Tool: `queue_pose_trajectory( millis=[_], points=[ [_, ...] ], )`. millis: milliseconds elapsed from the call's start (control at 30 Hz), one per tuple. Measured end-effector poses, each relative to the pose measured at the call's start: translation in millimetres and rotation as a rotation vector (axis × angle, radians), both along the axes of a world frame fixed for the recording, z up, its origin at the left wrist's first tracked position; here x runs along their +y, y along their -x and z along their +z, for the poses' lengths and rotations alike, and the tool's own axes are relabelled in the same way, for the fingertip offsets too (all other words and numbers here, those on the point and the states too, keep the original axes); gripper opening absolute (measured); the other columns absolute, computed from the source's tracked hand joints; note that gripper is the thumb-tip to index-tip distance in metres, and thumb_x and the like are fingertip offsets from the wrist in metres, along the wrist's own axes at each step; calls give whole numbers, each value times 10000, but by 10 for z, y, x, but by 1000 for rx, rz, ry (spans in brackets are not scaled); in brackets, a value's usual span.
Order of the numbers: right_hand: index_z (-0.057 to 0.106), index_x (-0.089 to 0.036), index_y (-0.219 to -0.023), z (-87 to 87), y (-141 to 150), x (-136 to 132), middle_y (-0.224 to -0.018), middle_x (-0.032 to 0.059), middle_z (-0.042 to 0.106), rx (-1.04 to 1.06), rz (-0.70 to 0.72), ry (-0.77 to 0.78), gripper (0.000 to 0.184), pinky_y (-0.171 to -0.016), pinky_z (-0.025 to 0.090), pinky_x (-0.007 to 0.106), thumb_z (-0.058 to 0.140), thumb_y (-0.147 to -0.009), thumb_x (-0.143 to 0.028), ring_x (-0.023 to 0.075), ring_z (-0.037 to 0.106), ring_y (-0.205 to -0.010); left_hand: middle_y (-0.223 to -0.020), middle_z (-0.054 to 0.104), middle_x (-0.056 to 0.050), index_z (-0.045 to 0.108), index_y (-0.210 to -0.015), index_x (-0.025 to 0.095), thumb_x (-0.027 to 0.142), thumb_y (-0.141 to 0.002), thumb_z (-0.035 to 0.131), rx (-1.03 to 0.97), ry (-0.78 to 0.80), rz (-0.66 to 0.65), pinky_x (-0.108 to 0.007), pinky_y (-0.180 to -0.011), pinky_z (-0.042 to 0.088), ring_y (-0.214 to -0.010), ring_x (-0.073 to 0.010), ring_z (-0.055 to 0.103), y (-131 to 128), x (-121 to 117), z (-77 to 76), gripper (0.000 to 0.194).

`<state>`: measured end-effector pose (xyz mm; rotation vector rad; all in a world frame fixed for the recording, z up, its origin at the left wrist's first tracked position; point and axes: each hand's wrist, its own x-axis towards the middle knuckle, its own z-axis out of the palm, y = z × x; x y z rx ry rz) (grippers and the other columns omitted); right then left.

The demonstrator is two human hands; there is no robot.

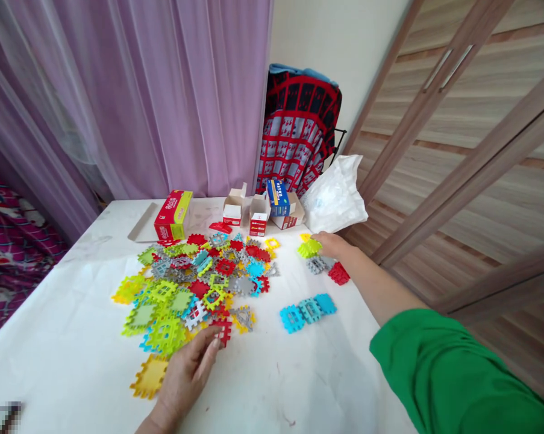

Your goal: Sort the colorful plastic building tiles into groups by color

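My left hand point(191, 366) is at the near edge of a heap of plastic interlocking tiles point(226, 267). Its thumb and fingers are closed on a red interlocking tile point(227, 332) with notched edges. A yellow square tile point(149, 377) lies just left of this hand. On the right side of the table, my right hand point(329, 244) reaches far out, its fingers closed at a small stack of lime green tiles point(309, 248); its fingertips are partly hidden. Close to it lie grey tiles point(317, 265), a red stack point(339, 273) and a yellow tile point(305, 237).
Blue tiles point(308, 310) lie in a row at the right middle of the white table point(262, 386). Along the back stand a red and yellow box point(173, 215), small open cartons point(258, 215), a blue box point(278, 198) and a white plastic bag point(335, 196).
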<state>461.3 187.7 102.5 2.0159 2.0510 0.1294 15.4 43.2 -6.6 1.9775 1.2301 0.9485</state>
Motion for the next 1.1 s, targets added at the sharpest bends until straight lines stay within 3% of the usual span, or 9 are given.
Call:
queue_pose_trajectory(
  millis=[200,733,933,1100],
  points=[
    [529,-181,-1338,-64,-3,152,-1225,149,604,-33,19,86,590,-869,444,298,633,-757,-179,269,613,-1059,-788,762,-5,634,-1036,248,464,-899,468,27,-9,9,-201,-599,580,-630,-148,712,20,-13,1,305],
    [489,-200,-1378,-24,33,111,-1245,133,610,-5,-20,76,623,-890,446,303,629,-771,-188,260,611,-1082,-772,765,5,637,-1023,248,456,-905,471,60,-54,11,-192,-590,581,-624,-144,718,12,-5,-7,291],
    [520,-188,-1350,-17,273,-256,-1268,133,587,115,-7,-86,516,-908,450,322,523,-835,-156,258,584,-1116,-793,766,14,619,-1047,263,400,-930,454,143,-214,-9,-183,-617,574,-652,-131,722,-18,-24,-1,245],
    [603,-219,-1235,-380,1078,-910,-1153,78,651,523,258,-312,370,-888,482,306,463,-893,-229,197,622,-1026,-853,756,-18,633,-1037,250,321,-960,394,337,-350,-26,-219,-689,568,-719,-134,718,-109,-113,40,261]
  ],
)
